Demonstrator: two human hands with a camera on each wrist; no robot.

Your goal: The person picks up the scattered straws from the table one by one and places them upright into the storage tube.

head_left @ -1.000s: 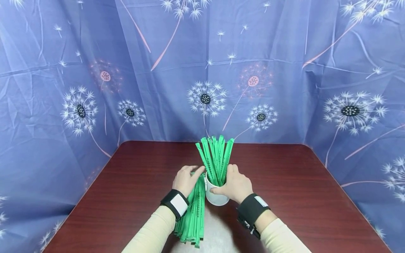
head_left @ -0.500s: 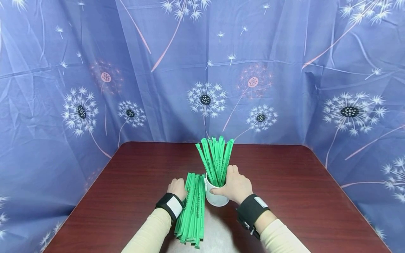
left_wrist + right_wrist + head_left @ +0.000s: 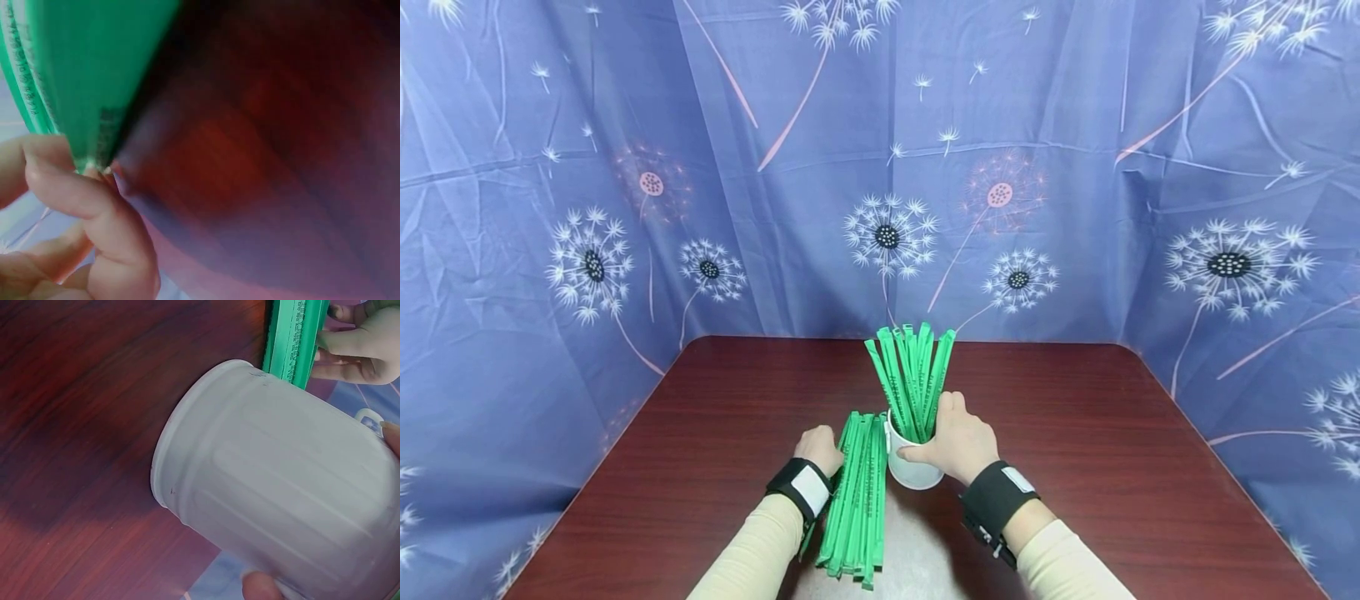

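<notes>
Several long, thin green wrapped sticks with dark lettering (image 3: 859, 500) lie in a flat pile on the table. At the pile's left side my left hand (image 3: 820, 450) pinches one green stick between thumb and curled fingers; its lower end shows slightly apart from the others. In the left wrist view, the fingertips (image 3: 94, 194) meet at the end of this stick. Right of the pile, my right hand (image 3: 958, 437) grips a small white metal bucket (image 3: 913, 475) round its rim and side. More green sticks (image 3: 913, 379) stand upright in it, fanning out at the top.
The dark red-brown wooden table (image 3: 1112, 467) has a rounded far edge. Behind it and at both sides hangs a blue dandelion-print cloth (image 3: 805, 200). A small white ear (image 3: 370, 419) sticks out near the bucket's rim.
My left hand has moved from the top of the pile to its left side, and a stick has shifted left with it. The right hand stays on the bucket.
</notes>
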